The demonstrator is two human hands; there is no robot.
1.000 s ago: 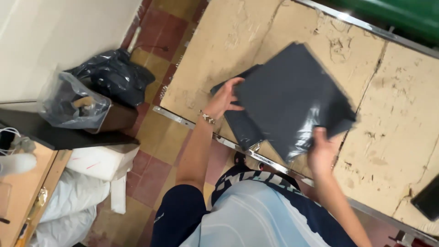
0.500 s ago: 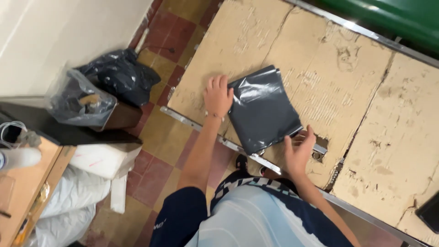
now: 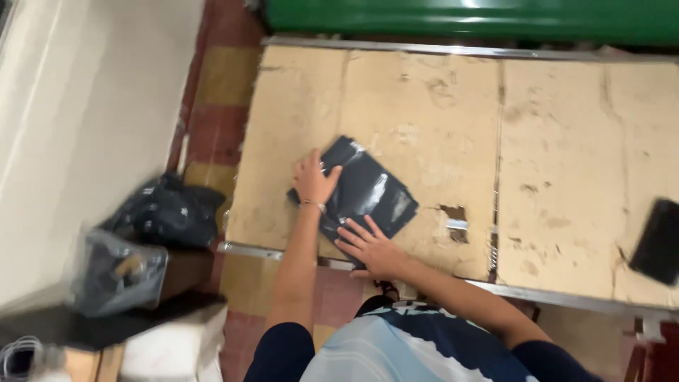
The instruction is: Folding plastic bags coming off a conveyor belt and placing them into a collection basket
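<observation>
Hands are down on the dark plastic bag (image 3: 364,194) now, and that is the big change: a second ago the bag was up in the air, opened wide between both hands, then it dropped onto the cardboard-covered surface (image 3: 424,113), and here it lies flat, folded smaller than it was. The left hand (image 3: 315,178) sits on the bag's left edge, fingers together and palm pressing down. The right hand (image 3: 368,244) lies spread at the near corner, fingers fanned over the plastic, also pressing rather than pinching. So the work reads, to my eye, as flattening and folding: air goes out, the bag gets compact. The bag rests near the front left part of the surface, just beside a torn hole in the cardboard (image 3: 453,216). Off to the far right, a dark flat object (image 3: 658,242) lies at the edge, well apart. Down on the tiled floor (image 3: 212,78) at left, a crumpled black bag (image 3: 170,212) and a clear bag (image 3: 117,279) sit blurred. A green panel (image 3: 467,18) runs along the far side.
</observation>
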